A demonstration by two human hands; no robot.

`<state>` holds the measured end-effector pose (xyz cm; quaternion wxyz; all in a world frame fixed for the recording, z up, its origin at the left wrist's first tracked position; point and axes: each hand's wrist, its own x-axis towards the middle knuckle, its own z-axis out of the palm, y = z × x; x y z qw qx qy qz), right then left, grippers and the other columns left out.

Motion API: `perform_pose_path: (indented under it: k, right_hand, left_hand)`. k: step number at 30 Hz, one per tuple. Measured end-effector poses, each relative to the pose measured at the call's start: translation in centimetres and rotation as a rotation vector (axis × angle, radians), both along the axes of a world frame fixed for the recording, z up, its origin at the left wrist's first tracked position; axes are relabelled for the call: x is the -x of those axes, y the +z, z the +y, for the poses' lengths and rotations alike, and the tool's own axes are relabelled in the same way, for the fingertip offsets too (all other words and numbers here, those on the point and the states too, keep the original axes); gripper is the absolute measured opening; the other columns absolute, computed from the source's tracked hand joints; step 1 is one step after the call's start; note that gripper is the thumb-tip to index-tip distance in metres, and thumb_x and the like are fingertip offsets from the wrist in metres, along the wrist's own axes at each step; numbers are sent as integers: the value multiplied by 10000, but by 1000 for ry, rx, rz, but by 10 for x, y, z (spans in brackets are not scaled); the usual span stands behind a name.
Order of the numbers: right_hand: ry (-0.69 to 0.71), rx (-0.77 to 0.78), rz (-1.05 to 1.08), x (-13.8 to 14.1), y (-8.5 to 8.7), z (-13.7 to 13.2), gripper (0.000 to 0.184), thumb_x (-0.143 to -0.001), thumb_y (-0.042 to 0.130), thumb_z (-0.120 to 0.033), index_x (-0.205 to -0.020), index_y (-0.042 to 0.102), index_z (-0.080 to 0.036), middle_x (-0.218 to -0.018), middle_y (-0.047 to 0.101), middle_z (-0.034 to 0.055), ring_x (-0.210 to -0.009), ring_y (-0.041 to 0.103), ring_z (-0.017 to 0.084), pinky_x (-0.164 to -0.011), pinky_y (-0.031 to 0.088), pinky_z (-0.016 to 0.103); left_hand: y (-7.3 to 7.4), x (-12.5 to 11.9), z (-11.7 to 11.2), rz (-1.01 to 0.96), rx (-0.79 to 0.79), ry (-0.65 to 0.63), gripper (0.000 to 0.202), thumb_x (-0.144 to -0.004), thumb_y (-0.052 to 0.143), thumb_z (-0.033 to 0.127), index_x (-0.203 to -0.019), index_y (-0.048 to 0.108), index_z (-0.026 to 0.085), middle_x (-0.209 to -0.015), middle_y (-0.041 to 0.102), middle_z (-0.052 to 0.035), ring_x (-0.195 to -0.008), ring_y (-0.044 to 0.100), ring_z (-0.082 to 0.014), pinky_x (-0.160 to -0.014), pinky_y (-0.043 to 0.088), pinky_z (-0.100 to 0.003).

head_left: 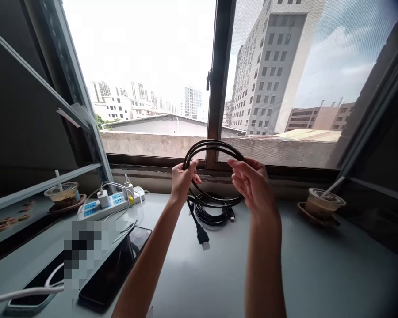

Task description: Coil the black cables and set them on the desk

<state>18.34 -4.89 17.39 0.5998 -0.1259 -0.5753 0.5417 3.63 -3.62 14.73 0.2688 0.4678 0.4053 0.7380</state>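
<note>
A black USB cable (215, 143), wound in several loops, is held up between my two hands above the table. My left hand (183, 176) is closed around the left side of the loops, thumb on top. On the right side, my right hand (252, 181) has its fingers curled round the coil, its back partly hiding the grip. One end with a black USB plug (203, 236) hangs down below my left hand. Behind and under the held loops, a second coiled black cable (212, 218) lies on the table, a small connector at its right.
On the left are a white power strip (117, 203) with chargers and white cords, a black phone (106, 276) and a drink cup (62, 194) on a saucer. Another drink cup (323, 203) with a straw stands at the right. A window (215, 79) rises behind the grey table (199, 282).
</note>
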Motion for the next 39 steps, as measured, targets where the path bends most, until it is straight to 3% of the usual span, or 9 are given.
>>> perform_pose_path:
  k: [4, 8, 12, 16, 20, 23, 28, 32, 39]
  right_hand:
    - [-239, -180, 165, 4, -4, 5, 416, -677, 640, -250, -420, 319, -188, -321, 232, -100, -254, 182, 26, -251, 135, 172]
    - [-435, -292, -104, 12, -14, 23, 314, -729, 631, -301, -502, 454, -176, -390, 394, -69, -304, 403, 69, -316, 315, 179]
    - [-255, -249, -192, 16, -15, 27, 344, -715, 665, -346, -514, 445, -175, -402, 419, -64, -308, 440, 81, -336, 358, 185]
    - [41, -117, -31, 12, -7, 12, 470, -696, 686, -355, -426, 343, -180, -312, 254, -95, -245, 196, 23, -263, 148, 166]
    - [-59, 78, 51, 6, 3, -5, 475, -611, 732, -286, -409, 316, -179, -316, 231, -100, -270, 142, 9, -269, 64, 171]
    - [-157, 137, 113, 6, 8, -14, 441, -611, 719, -294, -422, 335, -184, -337, 258, -92, -275, 146, 17, -261, 60, 186]
    - [-355, -70, 161, 4, 6, -20, 455, -647, 708, -313, -413, 338, -188, -348, 265, -81, -266, 180, 27, -262, 92, 204]
    - [-328, -170, 151, 7, 4, -26, 476, -681, 703, -321, -398, 343, -190, -331, 247, -76, -269, 179, 35, -278, 97, 220]
    - [-209, -269, 155, 15, 3, -41, 486, -704, 669, -261, -361, 333, -182, -298, 206, -77, -274, 157, 30, -324, 112, 224]
  left_hand:
    - [2, -1, -2, -131, 31, -167, 438, -697, 643, 464, -470, 397, 181, -377, 357, 70, -400, 538, -105, -438, 420, -198]
    - [14, 16, -15, -193, 29, -264, 529, -690, 648, 531, -461, 315, 190, -340, 225, 97, -266, 266, -26, -290, 207, -165]
    - [22, 23, -28, -158, -42, -69, 541, -700, 666, 482, -430, 309, 178, -328, 222, 98, -263, 151, -6, -284, 85, -173]
    - [16, 16, -26, -25, -44, 11, 508, -729, 620, 488, -428, 346, 185, -316, 262, 85, -243, 280, -38, -281, 193, -176]
    - [6, 17, -16, 238, 208, -29, 414, -792, 533, 447, -502, 547, 151, -383, 482, 4, -347, 520, -118, -373, 399, -203]
    - [5, 19, -16, 358, 369, -61, 425, -802, 507, 441, -561, 641, 117, -433, 543, -34, -354, 542, -137, -351, 396, -208]
    - [5, 10, -21, 363, 410, -210, 410, -820, 461, 409, -587, 633, 118, -483, 577, -47, -370, 577, -165, -363, 404, -211]
    - [1, 4, -21, 351, 454, -299, 399, -823, 434, 410, -608, 613, 126, -539, 620, -83, -431, 604, -188, -420, 457, -245]
    - [-2, 11, -24, 480, 609, -835, 532, -825, 360, 563, -723, 666, 140, -659, 676, -141, -596, 640, -241, -595, 493, -328]
